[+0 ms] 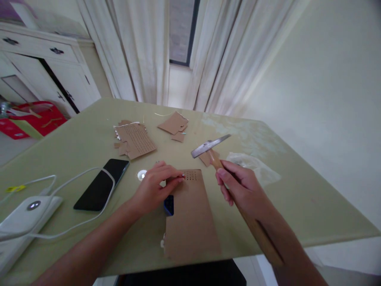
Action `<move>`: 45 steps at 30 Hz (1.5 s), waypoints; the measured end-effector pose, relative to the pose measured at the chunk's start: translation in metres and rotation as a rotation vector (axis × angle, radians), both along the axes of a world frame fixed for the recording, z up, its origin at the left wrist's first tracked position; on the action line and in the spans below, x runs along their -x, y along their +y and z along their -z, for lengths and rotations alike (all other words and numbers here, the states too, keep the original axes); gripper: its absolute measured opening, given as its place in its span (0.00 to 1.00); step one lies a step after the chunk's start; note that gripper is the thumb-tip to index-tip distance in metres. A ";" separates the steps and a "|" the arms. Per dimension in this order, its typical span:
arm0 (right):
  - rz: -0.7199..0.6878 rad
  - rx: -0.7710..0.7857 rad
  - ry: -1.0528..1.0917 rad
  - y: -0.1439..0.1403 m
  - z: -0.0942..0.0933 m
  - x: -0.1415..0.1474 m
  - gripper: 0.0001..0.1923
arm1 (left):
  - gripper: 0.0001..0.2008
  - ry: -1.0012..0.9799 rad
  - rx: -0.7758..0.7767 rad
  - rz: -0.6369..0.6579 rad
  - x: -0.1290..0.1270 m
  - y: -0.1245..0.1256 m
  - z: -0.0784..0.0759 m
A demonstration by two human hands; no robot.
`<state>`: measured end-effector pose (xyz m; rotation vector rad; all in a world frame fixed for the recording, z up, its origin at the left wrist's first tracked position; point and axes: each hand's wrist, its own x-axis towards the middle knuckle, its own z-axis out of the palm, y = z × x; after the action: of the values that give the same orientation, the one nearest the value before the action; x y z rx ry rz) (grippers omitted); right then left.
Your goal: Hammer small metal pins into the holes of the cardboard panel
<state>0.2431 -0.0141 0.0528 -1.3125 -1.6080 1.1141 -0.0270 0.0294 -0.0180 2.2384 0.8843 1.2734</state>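
Observation:
My right hand [238,180] is wrapped round the wooden handle of a hammer [212,146], whose metal head is raised above the table. In a pinch, the thumb and fingertips of my left hand [159,178] meet at the upper part of a brown cardboard sheet [190,222]. What they hold there is too small to make out. Beside those fingertips, rows of small dark holes [191,175] run across the sheet. A dark blue object [169,205] shows at the notch in the sheet's left edge; the rest of it is hidden.
Left of the sheet lie a black phone [102,184], a white cable and a white power strip [29,218]. A punched cardboard piece [137,139] and plain scraps [174,124] are farther back. Clear plastic [253,167] lies beyond my right hand. A small white round item [142,174] sits near my left hand.

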 end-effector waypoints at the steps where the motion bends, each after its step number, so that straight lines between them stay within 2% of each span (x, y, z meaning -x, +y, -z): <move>1: -0.053 0.001 -0.086 -0.008 -0.013 -0.001 0.21 | 0.04 -0.005 -0.004 -0.003 0.000 0.000 0.000; 4: -0.110 -0.026 -0.250 -0.027 -0.043 0.003 0.19 | 0.05 -0.005 -0.015 -0.016 0.000 0.000 0.002; 6: -0.097 -0.072 -0.305 -0.033 -0.053 0.011 0.18 | 0.05 0.008 -0.013 -0.016 0.000 0.000 0.003; 13: -0.195 -0.171 -0.513 -0.037 -0.059 0.031 0.12 | 0.07 0.014 0.013 -0.008 -0.001 0.002 0.006; 18: -0.141 -0.143 -0.510 -0.042 -0.070 0.029 0.17 | 0.07 -0.004 0.050 0.002 -0.003 0.003 0.011; 25: -0.214 -0.048 -0.587 -0.042 -0.062 0.036 0.16 | 0.06 0.012 0.068 -0.019 -0.002 0.004 0.012; 33: -0.106 -0.107 -0.493 -0.044 -0.067 0.027 0.17 | 0.05 0.023 0.112 0.008 -0.001 0.003 0.011; 39: -0.208 -0.036 -0.569 -0.039 -0.055 0.030 0.17 | 0.04 0.042 0.113 0.011 0.000 0.002 0.010; 45: -0.091 -0.120 -0.486 -0.043 -0.064 0.023 0.17 | 0.08 0.058 0.150 -0.010 0.001 0.001 0.009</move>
<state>0.2203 -0.0566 0.1165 -1.5188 -2.0676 0.7679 -0.0285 0.0303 -0.0273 2.1652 0.9795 1.1123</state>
